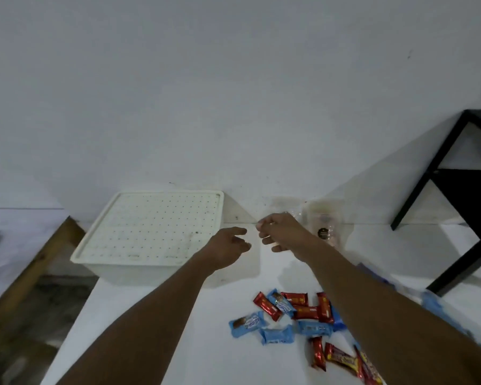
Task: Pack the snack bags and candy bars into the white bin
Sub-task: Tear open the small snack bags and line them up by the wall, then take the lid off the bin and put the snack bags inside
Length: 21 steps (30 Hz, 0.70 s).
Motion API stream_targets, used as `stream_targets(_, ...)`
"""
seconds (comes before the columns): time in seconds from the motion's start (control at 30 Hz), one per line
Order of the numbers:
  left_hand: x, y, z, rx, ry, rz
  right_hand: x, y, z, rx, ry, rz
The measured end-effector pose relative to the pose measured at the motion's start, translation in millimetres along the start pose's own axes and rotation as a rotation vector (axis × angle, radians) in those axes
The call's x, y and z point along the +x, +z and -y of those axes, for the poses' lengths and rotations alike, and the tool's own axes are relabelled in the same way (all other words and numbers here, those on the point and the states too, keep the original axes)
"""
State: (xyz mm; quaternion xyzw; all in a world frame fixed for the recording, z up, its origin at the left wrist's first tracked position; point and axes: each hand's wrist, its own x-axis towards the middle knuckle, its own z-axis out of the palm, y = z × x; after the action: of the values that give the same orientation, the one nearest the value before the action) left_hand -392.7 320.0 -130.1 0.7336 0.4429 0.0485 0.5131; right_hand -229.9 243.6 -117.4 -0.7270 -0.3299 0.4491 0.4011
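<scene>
The white bin point(139, 262) sits at the far left of the white table point(156, 329), against the wall, its long axis running left to right. A perforated white lid point(156, 226), dotted with rows of small holes, covers its top.

The candy bars point(303, 312) lie in a loose heap on the near right of the table. Red wrappers point(267, 306) and light blue wrappers point(246, 323) point every which way, some upright, some slanted, some crosswise. Nearer still, more red bars with yellow lettering point(342, 358) angle toward the near right.

Both hands hover in the air beyond the heap, just right of the bin. The left hand point(228, 245) is loosely open, fingers spread, holding nothing. The right hand point(281, 232) has its fingers curled; whether it pinches anything I cannot tell.

A clear plastic package point(325, 223) stands at the wall behind the right hand, blurred. A black frame point(456, 173) leans at far right.
</scene>
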Motion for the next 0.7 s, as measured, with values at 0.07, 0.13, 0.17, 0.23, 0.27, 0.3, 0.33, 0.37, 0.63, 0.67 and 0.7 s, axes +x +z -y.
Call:
stream_targets(0.07,-26.5,-22.3,20.5,-0.014,-0.012,-0.058,-4.3,30.1,7.3,-0.02,-0.011,0.009)
stream_targets(0.13,-49.5,-45.5,44.2,-0.03,-0.036,-0.126,-5.0,59.3,15.5,-0.044,-0.018,0.016)
stream_targets(0.17,-59.0,-57.0,56.2,-0.032,-0.051,-0.167,-4.0,73.3,18.4,-0.058,-0.021,0.025)
stream_targets(0.23,-76.8,-77.6,77.5,-0.039,-0.087,-0.259,-1.5,98.4,20.8,-0.078,-0.036,0.055)
stream_targets(0.27,-85.5,-86.1,86.8,-0.046,-0.107,-0.307,0.8,109.3,20.3,-0.087,-0.048,0.073)
stream_targets(0.3,-94.7,-92.1,94.3,-0.061,-0.13,-0.354,4.3,118.6,18.9,-0.105,-0.057,0.09)
stream_targets(0.33,-103.9,-96.8,100.9,-0.075,-0.149,-0.396,7.7,127.0,19.0,-0.132,-0.069,0.099)
stream_targets(0.37,-112.1,-100.3,107.2,-0.084,-0.162,-0.425,10.0,134.0,18.9,-0.159,-0.077,0.09)
stream_targets(0.63,-123.6,-145.9,147.5,-0.012,-0.181,-0.558,29.2,168.4,11.7,-0.334,-0.036,-0.1)
stream_targets(0.67,-119.3,-153.8,151.7,0.011,-0.177,-0.556,33.7,169.9,10.4,-0.33,-0.036,-0.111)
stream_targets(0.7,-115.2,-159.7,154.8,0.048,-0.179,-0.553,37.1,169.7,8.4,-0.337,-0.043,-0.111)
